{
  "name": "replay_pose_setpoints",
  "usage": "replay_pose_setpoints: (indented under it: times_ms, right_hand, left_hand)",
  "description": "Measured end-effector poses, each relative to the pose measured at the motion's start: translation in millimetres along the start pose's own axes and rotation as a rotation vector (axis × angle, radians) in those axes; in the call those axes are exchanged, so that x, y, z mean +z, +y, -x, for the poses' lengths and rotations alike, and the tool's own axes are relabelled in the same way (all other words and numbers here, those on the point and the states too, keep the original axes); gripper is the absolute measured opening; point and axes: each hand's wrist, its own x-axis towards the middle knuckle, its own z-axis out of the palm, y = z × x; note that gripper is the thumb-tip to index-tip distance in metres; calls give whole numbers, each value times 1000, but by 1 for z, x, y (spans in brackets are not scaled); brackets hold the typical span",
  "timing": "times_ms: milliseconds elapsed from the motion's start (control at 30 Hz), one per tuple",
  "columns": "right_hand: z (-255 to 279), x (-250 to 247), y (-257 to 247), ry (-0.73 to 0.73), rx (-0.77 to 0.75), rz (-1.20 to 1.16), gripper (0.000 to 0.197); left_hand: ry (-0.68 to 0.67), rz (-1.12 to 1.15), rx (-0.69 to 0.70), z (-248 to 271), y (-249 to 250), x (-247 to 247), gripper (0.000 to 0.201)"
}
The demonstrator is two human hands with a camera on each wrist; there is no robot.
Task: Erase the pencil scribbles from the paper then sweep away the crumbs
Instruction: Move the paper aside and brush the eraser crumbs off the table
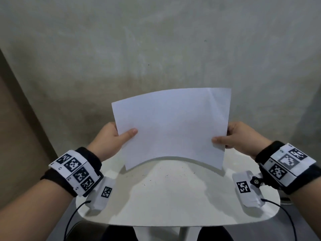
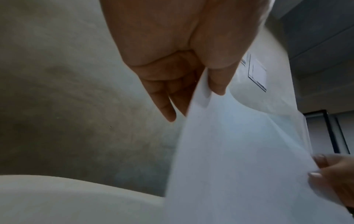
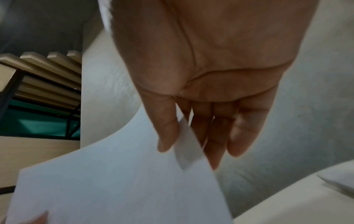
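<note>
Head view: the white sheet of paper (image 1: 172,126) is held up clear of the small white table (image 1: 173,206) — pinched at either edge by the left hand (image 1: 111,138) and right hand (image 1: 241,138). No scribbles are seen; dark eraser crumbs (image 1: 156,178) remain to be swept.

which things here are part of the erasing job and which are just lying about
Part of the job:
paper, pinched by left hand and right hand
crumbs on the table

Just lying about:
white object at the table's edge
shelving
</note>
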Motion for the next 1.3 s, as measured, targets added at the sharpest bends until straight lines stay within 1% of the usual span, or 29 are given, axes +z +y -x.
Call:
replay_pose_setpoints:
  times_ms: [100, 133, 200, 267, 300, 367, 467, 500, 533, 600, 633, 667, 700, 767, 800, 867, 933, 967, 1000, 1033, 1067, 1100, 1133, 1167, 1200, 1233, 1267, 1300]
  right_hand:
    - [-1, 2, 2, -4, 23, -18, 12]
    - [-1, 3, 0, 7, 22, -17, 12]
    - [-5, 4, -4, 71, 7, -11, 13]
    - [-8, 5, -12, 158, -30, -19, 7]
    - [-10, 5, -16, 205, -48, -41, 14]
    - [-14, 5, -25, 277, -82, -79, 18]
    - [-23, 4, -30, 332, -114, -133, 26]
    - [-25, 6, -32, 374, -133, -110, 34]
    - [-25, 9, -33, 444, -169, -32, 44]
    - [-22, 19, -33, 612, -301, 242, 67]
    - [-19, 26, -34, 658, -360, 405, 74]
    - [-14, 35, -39, 645, -404, 555, 78]
    - [-13, 44, -43, 573, -426, 676, 82]
    - [-11, 66, -51, 334, -442, 808, 86]
    - [-10, 78, -54, 219, -475, 852, 87]
    - [-5, 102, -58, 52, -637, 947, 86]
    - [3, 125, -56, -80, -845, 1037, 84]
    - [7, 135, -54, -151, -942, 1066, 82]
    - [10, 142, -51, -213, -1042, 1052, 74]
    - [11, 145, -51, -230, -1140, 987, 61]
    - [9, 143, -54, -188, -1199, 899, 45]
    - [6, 138, -58, -104, -1196, 831, 37]
    - [2, 133, -64, 20, -1145, 802, 39]
    - [-2, 126, -70, 92, -1036, 829, 49]
    - [-4, 121, -74, 109, -924, 880, 63]
    - [-4, 119, -75, 35, -841, 958, 74]
    - [-2, 120, -74, -69, -837, 1031, 78]
    - [1, 124, -71, -183, -890, 1091, 75]
  left_hand:
    - [-111, -65, -105, 1, -10, 2, 15]
    - [-105, -75, -129, 0, -13, 3, 14]
    - [-37, -45, -123, -2, -11, 4, 12]
    - [46, 34, -118, -5, -4, 2, 16]
    - [73, 76, -124, -7, 0, 1, 17]
    - [81, 154, -138, -8, 4, -3, 18]
    - [67, 209, -144, -8, 6, -7, 18]
    - [72, 220, -146, -8, 6, -8, 18]
    - [78, 237, -149, -8, 5, -9, 19]
    - [87, 288, -162, -10, 5, -8, 20]
    - [89, 320, -169, -10, 5, -7, 20]
    - [87, 359, -174, -10, 5, -5, 21]
    - [79, 405, -176, -11, 6, -2, 21]
    - [48, 479, -179, -13, 8, 4, 23]
    - [30, 503, -180, -13, 10, 8, 23]
    - [8, 553, -191, -15, 12, 17, 23]
    - [-10, 610, -218, -15, 16, 24, 26]
    - [-15, 630, -230, -15, 17, 26, 28]
    - [-15, 640, -238, -15, 18, 27, 29]
    - [-12, 643, -240, -15, 17, 26, 30]
    - [-10, 640, -238, -16, 17, 25, 29]
    - [-11, 635, -237, -16, 15, 24, 28]
    - [-18, 631, -237, -16, 14, 23, 28]
    - [-28, 628, -239, -16, 13, 22, 29]
    - [-33, 625, -241, -16, 13, 22, 30]
    - [-34, 622, -238, -17, 13, 22, 31]
    - [-30, 625, -236, -18, 13, 22, 31]
    - [-18, 625, -236, -19, 14, 22, 32]
